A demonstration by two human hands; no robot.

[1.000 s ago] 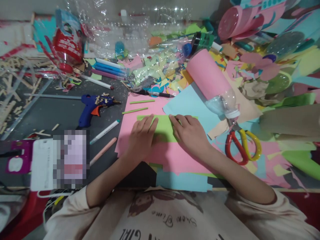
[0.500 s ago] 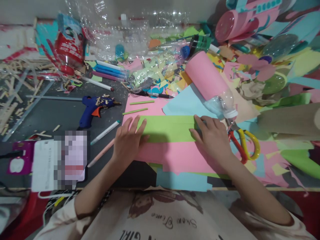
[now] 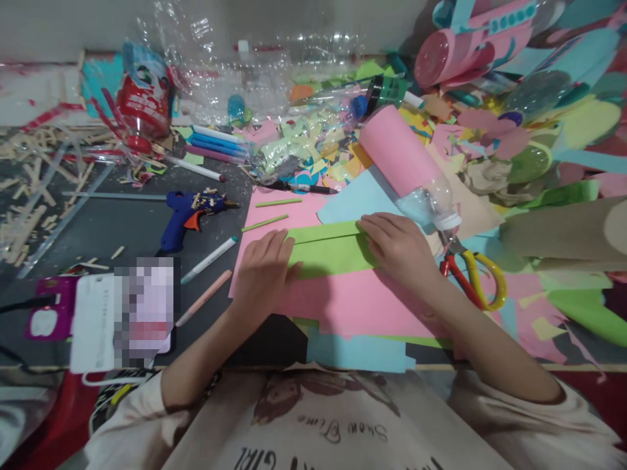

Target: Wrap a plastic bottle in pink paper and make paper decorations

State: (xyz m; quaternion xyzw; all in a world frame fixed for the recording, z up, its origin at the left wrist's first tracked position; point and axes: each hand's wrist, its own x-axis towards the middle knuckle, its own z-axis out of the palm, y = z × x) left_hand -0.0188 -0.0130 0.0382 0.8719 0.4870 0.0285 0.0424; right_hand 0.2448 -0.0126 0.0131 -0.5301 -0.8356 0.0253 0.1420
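Note:
A strip of green paper (image 3: 328, 253) lies across a sheet of pink paper (image 3: 337, 303), with a narrow fold along its far edge. My left hand (image 3: 262, 271) is over the strip's left end, fingers close together on the fold and thumb along the near side. At the other end my right hand (image 3: 399, 245) grips the far right corner with its fingers pressed together; its thumb is hidden. Two thin green paper strips (image 3: 279, 203) lie just beyond, on the pink sheet.
Red and yellow scissors (image 3: 482, 281) lie right of my right hand, below a pink-wrapped bottle (image 3: 401, 147). A blue glue gun (image 3: 179, 219), markers (image 3: 210, 258) and a phone (image 3: 151, 307) are on the left. Paper scraps (image 3: 337, 153) and clear bottles fill the back.
My right hand has moved left and away from me, its fingers closing on the green paper's corner. The left hand's fingers have drawn together. The fold at the far edge now shows more clearly.

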